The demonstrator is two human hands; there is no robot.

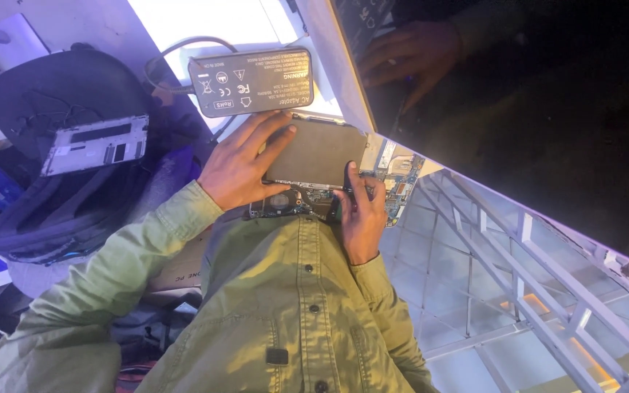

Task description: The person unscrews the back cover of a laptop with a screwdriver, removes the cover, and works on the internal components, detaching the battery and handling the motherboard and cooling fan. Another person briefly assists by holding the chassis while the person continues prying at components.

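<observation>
Opened laptop point(329, 191) sits on the table edge point(343, 80), right against our shirt, guts facing up. A flat grey battery pack point(318, 149) covers most of it. Circuit board point(396, 178) is exposed on the right, fan area along the near edge.

Left hand point(245, 164): grip released, palm and fingers spread flat on the pack's left side, grasping nothing, just pressing.

Right hand point(362, 211): grip clenched on a small dark tool point(351, 191), probably a screwdriver. It sits at the pack's near right corner, where pack meets board. Tip is hidden by the fingers, so we can't tell what it's seated in.

To do this bit well, our read:
- keep the left palm flat so the laptop doesn't slide on the table
- hold the tool upright and square, light pressure; a slip lands straight on the board
- press the pack evenly, no bending or prying at the corner
- light is dim and purple, so check by feel that the tip is seated before turning

Around it: black power brick point(251, 81) with its cable lies just beyond the laptop, close to the left fingertips. Dark backpack point(52, 182) well to the left, a silver cover panel point(95, 144) lying on it. Dark glossy panel point(518, 94) beyond, a hand point(409, 51) showing in it. White metal lattice point(511, 276) to the right.
</observation>
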